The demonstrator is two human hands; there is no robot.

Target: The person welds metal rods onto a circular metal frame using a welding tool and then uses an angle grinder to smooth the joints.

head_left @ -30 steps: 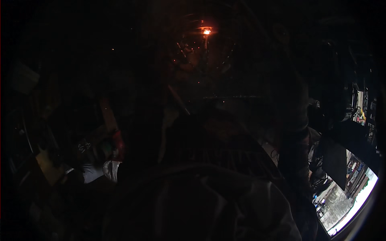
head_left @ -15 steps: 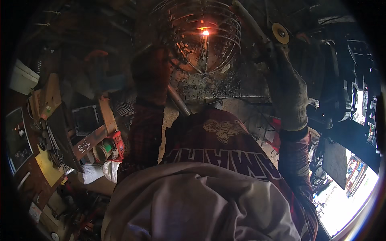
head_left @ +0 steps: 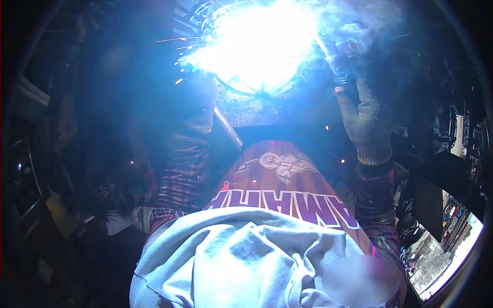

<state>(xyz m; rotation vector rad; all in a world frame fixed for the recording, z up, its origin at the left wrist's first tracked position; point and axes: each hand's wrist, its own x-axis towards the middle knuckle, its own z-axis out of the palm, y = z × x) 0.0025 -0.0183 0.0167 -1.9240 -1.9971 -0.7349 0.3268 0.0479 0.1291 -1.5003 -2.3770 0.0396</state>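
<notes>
A blinding white arc (head_left: 259, 43) burns over the round metal wire cage and hides most of it; some curved wires (head_left: 208, 13) show at its upper left. My right hand (head_left: 367, 115), in a knitted glove, is closed around a welding torch (head_left: 329, 57) whose grey neck slants up-left into the glare. My gloved left hand (head_left: 200, 100) is beside the cage's lower left, its fingers lost in haze and glare. A metal tube (head_left: 227, 127) slants down-right from beside that hand. I cannot tell whether the hand grips the tube or the cage.
Beneath the cage lies a dark, pitted metal surface (head_left: 257, 110). Sparks fly to the left, and smoke (head_left: 359, 31) rises at the upper right. Dim boards and a yellow sheet (head_left: 62, 213) stand at left. Daylight enters through an opening (head_left: 452, 251) at lower right.
The small orange glow on the cage has become a large white-blue arc with sparks and smoke. Surroundings look darker; my shirt and the pale cloth look brighter. Both hands stay nearly in place.
</notes>
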